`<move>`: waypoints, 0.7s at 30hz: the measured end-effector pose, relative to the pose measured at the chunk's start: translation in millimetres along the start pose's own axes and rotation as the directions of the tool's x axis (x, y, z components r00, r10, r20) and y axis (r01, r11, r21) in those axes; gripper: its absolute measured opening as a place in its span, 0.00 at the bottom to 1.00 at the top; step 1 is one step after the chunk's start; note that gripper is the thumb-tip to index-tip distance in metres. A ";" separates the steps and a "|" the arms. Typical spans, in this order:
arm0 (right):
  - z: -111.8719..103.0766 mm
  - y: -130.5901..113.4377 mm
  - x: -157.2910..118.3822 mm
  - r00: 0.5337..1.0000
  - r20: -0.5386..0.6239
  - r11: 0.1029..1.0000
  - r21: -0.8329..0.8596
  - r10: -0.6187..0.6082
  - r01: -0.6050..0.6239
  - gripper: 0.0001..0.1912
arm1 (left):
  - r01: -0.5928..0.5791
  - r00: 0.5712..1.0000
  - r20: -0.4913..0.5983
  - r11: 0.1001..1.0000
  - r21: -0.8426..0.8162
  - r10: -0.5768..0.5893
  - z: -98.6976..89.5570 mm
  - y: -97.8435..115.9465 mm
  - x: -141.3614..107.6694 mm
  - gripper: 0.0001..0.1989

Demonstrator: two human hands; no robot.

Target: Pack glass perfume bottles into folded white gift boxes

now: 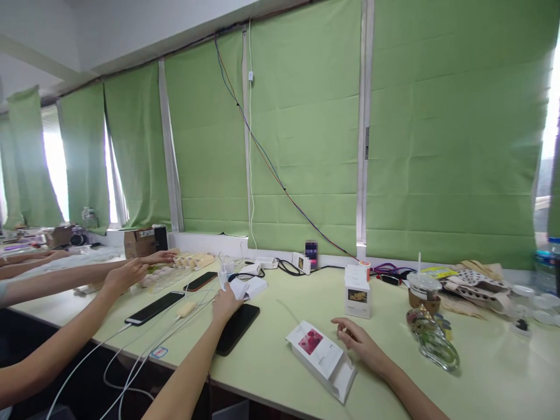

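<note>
A white carton with a deep-pink picture printed on its face lies on the table, left of the right hand, whose fingers are loosely spread. Its long axis runs diagonally, the open, flapped end pointing near-right. The left hand reaches to white papers; I cannot tell whether it grips them.

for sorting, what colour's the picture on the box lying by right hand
A pinkish red picture, head view.
</note>
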State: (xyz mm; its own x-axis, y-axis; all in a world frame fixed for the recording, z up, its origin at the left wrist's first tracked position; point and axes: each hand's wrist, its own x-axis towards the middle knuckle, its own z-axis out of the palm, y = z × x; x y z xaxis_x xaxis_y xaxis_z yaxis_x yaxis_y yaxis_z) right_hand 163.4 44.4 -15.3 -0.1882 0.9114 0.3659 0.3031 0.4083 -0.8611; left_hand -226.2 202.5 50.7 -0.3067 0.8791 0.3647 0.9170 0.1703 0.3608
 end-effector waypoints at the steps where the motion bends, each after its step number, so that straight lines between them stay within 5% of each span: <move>1: 0.0 -0.4 -0.4 1.000 0.015 1.000 -0.014 -0.005 0.005 0.26 | -0.002 1.000 -0.010 1.000 -0.001 0.002 -1.0 -0.5 -1.3 0.39; 5: 1.3 -3.0 -2.2 0.997 0.076 0.998 -0.064 -0.022 0.027 0.29 | -0.070 0.995 -0.079 0.997 -0.021 0.068 -14.2 11.5 -7.7 0.39; 9: 2.5 -4.5 -3.0 0.994 0.110 0.994 -0.104 -0.024 0.036 0.29 | -0.247 0.967 -0.098 0.963 -0.109 0.236 -19.8 55.0 -25.0 0.37; 13: 0.8 -2.4 -2.2 0.988 0.151 0.993 -0.113 -0.021 0.038 0.33 | -0.348 0.926 0.058 0.904 -0.247 0.372 4.8 115.6 -57.6 0.37; 17: 0.2 -5.4 -1.7 0.981 0.189 0.991 -0.122 -0.034 0.058 0.43 | -0.331 0.905 0.168 0.895 -0.299 0.390 39.1 160.0 -91.8 0.33; 21: 2.1 -16.5 -2.8 0.981 0.188 0.992 -0.099 -0.053 0.073 0.18 | -0.332 0.904 0.169 0.894 -0.300 0.393 56.2 168.2 -107.4 0.36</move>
State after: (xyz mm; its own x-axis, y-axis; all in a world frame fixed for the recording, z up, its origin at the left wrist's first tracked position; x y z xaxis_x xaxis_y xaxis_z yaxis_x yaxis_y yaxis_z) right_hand 157.0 35.0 -2.8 -0.3761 0.8627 0.3382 0.3800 0.4765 -0.7928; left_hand -24.7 161.7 23.9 0.1259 0.9369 0.3260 0.8455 -0.2733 0.4588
